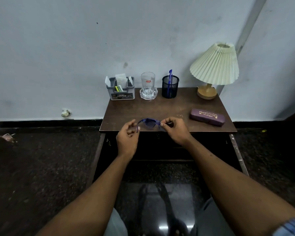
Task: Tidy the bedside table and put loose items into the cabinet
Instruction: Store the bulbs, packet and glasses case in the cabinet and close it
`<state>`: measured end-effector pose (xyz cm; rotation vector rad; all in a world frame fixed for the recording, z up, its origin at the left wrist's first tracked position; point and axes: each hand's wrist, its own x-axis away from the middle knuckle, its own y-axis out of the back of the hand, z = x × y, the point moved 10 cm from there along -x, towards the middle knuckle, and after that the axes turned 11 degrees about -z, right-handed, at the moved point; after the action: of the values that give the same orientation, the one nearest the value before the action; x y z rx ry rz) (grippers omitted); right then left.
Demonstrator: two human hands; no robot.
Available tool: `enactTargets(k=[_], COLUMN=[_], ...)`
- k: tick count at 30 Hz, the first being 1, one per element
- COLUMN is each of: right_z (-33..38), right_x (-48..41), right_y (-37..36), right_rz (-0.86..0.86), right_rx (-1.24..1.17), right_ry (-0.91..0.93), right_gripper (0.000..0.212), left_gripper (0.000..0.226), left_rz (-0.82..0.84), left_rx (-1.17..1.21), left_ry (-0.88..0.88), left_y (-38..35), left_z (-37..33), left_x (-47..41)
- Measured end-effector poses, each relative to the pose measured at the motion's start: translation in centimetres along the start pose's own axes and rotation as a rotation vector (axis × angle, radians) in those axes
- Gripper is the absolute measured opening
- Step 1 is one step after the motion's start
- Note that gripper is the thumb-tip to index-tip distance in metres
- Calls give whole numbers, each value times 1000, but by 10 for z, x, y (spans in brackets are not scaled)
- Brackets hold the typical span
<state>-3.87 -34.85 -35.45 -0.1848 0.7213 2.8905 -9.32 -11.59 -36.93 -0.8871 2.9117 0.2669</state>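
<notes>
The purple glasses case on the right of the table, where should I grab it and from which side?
Grip the glasses case across its narrow width at mid-length, coming from above. It lies flat and closed, its long axis running left to right, with bare tabletop all around, so fingers fit along both long edges. Both hands are busy with the sunglasses; the right hand is nearer.
</notes>
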Motion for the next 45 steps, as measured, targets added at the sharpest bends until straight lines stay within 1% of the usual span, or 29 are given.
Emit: enactTargets(k=[5,13,15,21,24,27,28,29,30,32,34,35,36,39,41,45], right_z=[-11,-17,-15,-11,-11,-8,-7,-7,-9,-16,-24,-28,-32,-35,-31,-25], right_x=[9,24,28,28,30,31,31,30,28,24,21,21,23,32,35,35], right_y=[-5,-11,-13,-10,-13,-16,-16,-14,-11,-3,3,3,1,-13,-20,-20], right_rz=[22,23,35,38,49,51,33,-1,-40,-106,-118,-101,-71,33,62,65], right_rx=[-58,-160,-184,-258,-300,-395,-435,-482,-529,-569,-547,-542,-558,-662,-715,-783], right_ry=[-30,-77,-72,-83,-97,-130,-144,-168,-202,-259,-278,-291,-312,-378,-396,-401], right_gripper=[5,9,11,14,13,13,14,16,20,25,19,15,14,21,21,10], left_gripper=[20,20,21,21,22,20,17,13,10,13,11,9,8,8,9,9], left_rz=[45,177,180,166,174,179,171,155,143,148,192,206,211,215,217,208], left_rx=[-146,-377,-450,-573,-609,-605,-553,-461,-335,-27,294,424,523,684,681,607], left_ry=[-308,-589,-655,-709,-707,-705,-673,-602,-479,-103,282,406,484,602,631,611], left_y=[-2,-24,-29,-37,-41,-44,-43,-40,-37,-37,-48,-52,-54,-54,-54,-54], left_z=[-29,-49,-52,-49,-46,-45,-45,-45,-41,-21,-2,2,3,5,9,14], left_x=[1,17,23,26,29,32,31,28,24,18,25,29,32,34,36,36])
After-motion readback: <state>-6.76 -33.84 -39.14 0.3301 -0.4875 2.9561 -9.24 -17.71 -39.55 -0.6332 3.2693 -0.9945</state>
